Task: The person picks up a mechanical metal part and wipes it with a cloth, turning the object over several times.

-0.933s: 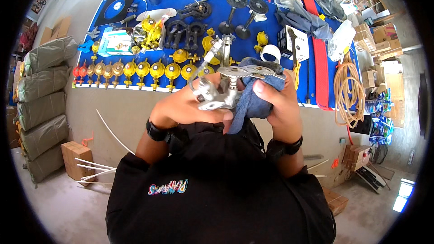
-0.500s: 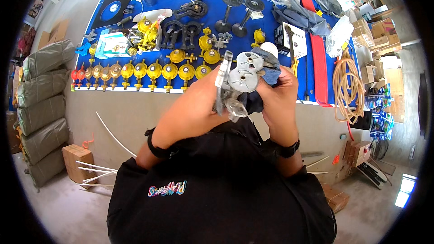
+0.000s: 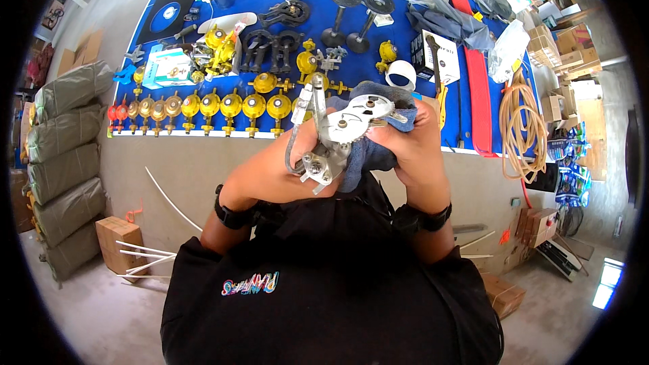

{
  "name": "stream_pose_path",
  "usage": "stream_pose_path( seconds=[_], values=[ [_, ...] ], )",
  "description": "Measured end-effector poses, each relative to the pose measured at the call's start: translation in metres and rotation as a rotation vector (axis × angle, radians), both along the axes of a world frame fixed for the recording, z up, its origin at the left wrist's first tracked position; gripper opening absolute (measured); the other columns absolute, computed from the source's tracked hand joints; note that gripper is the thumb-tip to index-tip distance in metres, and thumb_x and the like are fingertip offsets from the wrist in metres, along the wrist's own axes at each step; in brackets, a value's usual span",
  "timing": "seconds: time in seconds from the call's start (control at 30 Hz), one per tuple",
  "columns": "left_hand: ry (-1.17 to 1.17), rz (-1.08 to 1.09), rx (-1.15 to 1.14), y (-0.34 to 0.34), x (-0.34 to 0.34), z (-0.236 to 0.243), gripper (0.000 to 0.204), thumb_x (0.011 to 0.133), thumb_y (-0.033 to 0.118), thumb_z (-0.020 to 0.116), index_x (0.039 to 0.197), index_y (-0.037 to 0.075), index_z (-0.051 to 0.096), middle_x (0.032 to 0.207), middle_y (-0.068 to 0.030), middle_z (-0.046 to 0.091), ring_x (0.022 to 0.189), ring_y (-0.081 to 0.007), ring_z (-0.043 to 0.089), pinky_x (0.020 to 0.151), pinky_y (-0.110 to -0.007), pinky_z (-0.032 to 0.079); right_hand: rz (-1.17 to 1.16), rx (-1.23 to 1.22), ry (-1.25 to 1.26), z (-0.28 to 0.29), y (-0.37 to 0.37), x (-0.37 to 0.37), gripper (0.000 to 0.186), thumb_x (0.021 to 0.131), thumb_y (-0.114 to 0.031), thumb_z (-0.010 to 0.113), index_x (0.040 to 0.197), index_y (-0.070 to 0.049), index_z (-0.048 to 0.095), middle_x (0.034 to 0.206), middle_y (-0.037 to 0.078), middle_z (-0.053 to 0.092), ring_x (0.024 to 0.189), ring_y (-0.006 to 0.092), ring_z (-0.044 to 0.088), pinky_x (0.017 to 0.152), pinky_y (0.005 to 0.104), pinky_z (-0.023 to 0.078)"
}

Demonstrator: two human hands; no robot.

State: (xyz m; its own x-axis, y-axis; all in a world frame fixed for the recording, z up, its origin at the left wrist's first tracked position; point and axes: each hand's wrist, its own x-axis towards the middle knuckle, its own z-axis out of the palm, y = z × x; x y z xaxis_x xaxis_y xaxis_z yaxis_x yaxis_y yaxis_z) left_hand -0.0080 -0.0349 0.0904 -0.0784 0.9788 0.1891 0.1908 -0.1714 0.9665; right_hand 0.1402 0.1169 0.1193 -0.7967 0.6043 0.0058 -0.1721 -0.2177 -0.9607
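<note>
Both hands hold a silvery metal assembly (image 3: 324, 159) with two toothed discs (image 3: 355, 113), a jointed arm and a short cable, above the blue table's front edge. My left hand (image 3: 274, 165) is closed round its left and lower part, the fingers mostly hidden behind it. My right hand (image 3: 412, 149) is closed on a dark blue-grey cloth (image 3: 368, 165), which wraps the right side of the assembly; the thumb presses just below the discs. A white roll (image 3: 399, 69) lies just beyond the cloth.
The blue table (image 3: 368, 20) holds rows of yellow regulators (image 3: 230, 111), black burner parts (image 3: 260, 51), a printed box (image 3: 433, 61), a red strip (image 3: 478, 115) and coiled tan hose (image 3: 524, 122). Wrapped bundles (image 3: 64, 176) are stacked at left, cardboard boxes (image 3: 118, 243) on the floor.
The assembly has turned in my hands: the discs faced up half a second ago and now lie more slanted, slightly further left, with the jointed arm raised at left.
</note>
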Motion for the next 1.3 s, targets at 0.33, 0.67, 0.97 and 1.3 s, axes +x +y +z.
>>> stream_pose_path(
  seconds=[0.33, 0.67, 0.97, 1.3],
  values=[
    [0.092, -0.333, -0.089, -0.005, -0.016, 0.014, 0.058, 0.068, 0.014, 0.079, 0.119, 0.002, 0.056, 0.109, -0.0110, 0.060, 0.090, -0.0204, 0.060, 0.084, -0.032, 0.047, 0.290, -0.216, -0.043, 0.003, 0.001, 0.016, 0.045, 0.058, 0.001, 0.084, 0.101, 0.000, 0.070, 0.092, 0.004, 0.071, 0.082, 0.0094, 0.065, 0.074, 0.0256, 0.050],
    [0.386, 0.164, 0.090, 0.002, 0.010, 0.024, 0.057, 0.063, 0.000, 0.071, 0.116, 0.000, 0.048, 0.118, -0.0187, 0.054, 0.104, -0.0435, 0.054, 0.084, -0.043, 0.047, -0.213, 0.532, -0.028, -0.009, -0.010, 0.007, 0.025, 0.067, 0.006, 0.075, 0.091, 0.003, 0.069, 0.090, 0.004, 0.065, 0.080, 0.0094, 0.058, 0.071, 0.0225, 0.046],
    [0.386, 0.258, 0.187, 0.012, 0.021, 0.010, 0.058, 0.063, -0.003, 0.071, 0.116, 0.002, 0.048, 0.116, -0.0169, 0.056, 0.105, -0.0412, 0.056, 0.081, -0.042, 0.049, -0.480, 0.791, 0.003, -0.015, -0.021, 0.007, 0.029, 0.061, 0.005, 0.074, 0.089, 0.004, 0.068, 0.089, 0.007, 0.063, 0.080, 0.0130, 0.059, 0.071, 0.0246, 0.046],
    [0.173, 0.012, 0.087, -0.008, 0.015, -0.007, 0.072, 0.070, 0.012, 0.075, 0.134, -0.002, 0.044, 0.142, -0.0202, 0.041, 0.125, -0.0320, 0.047, 0.102, -0.038, 0.036, 0.092, 0.271, 0.055, 0.001, 0.008, 0.022, 0.043, 0.068, 0.003, 0.081, 0.108, 0.004, 0.065, 0.099, 0.005, 0.069, 0.093, 0.0112, 0.063, 0.082, 0.0280, 0.051]
  ],
)
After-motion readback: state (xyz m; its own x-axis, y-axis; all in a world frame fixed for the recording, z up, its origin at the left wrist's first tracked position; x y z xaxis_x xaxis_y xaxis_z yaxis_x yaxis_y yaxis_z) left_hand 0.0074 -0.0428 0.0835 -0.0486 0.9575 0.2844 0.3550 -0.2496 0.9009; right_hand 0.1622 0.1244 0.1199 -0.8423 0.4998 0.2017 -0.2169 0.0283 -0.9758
